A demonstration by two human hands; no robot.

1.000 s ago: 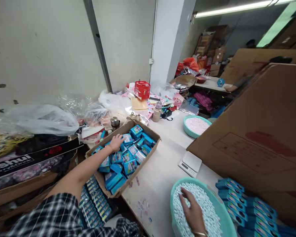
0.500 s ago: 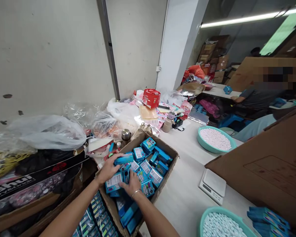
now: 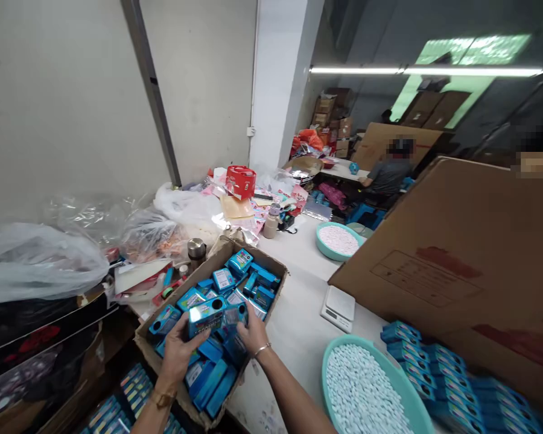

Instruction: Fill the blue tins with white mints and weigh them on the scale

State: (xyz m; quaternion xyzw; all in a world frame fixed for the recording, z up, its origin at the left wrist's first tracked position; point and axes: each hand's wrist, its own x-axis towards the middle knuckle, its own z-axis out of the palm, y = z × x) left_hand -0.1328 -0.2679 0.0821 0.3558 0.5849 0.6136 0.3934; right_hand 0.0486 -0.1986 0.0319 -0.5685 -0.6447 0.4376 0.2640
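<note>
In the head view, my left hand (image 3: 177, 352) grips a blue printed box (image 3: 207, 316) with a round dark hole on its front. Close beside it, my right hand (image 3: 255, 333) has its fingers closed on another blue box (image 3: 236, 314), tilted and partly hidden by the fingers. Both hands are over an open cardboard carton (image 3: 278, 278) filled with a jumble of blue boxes (image 3: 224, 279). Some of these lie flat at the near end, others at angles.
Right of the carton are a white scale (image 3: 339, 306), a teal basin (image 3: 328, 367) of pale blue pieces, a second basin (image 3: 319, 244) and stacked blue boxes (image 3: 407, 349). A cardboard panel (image 3: 434, 289) rises behind. A steel flask (image 3: 196, 248) and plastic bags (image 3: 45, 259) stand left. A person (image 3: 387, 172) sits farther back.
My view has turned right. My left hand has moved closer to my right with a blue box. My right hand has risen from the pile and now holds a box too.
</note>
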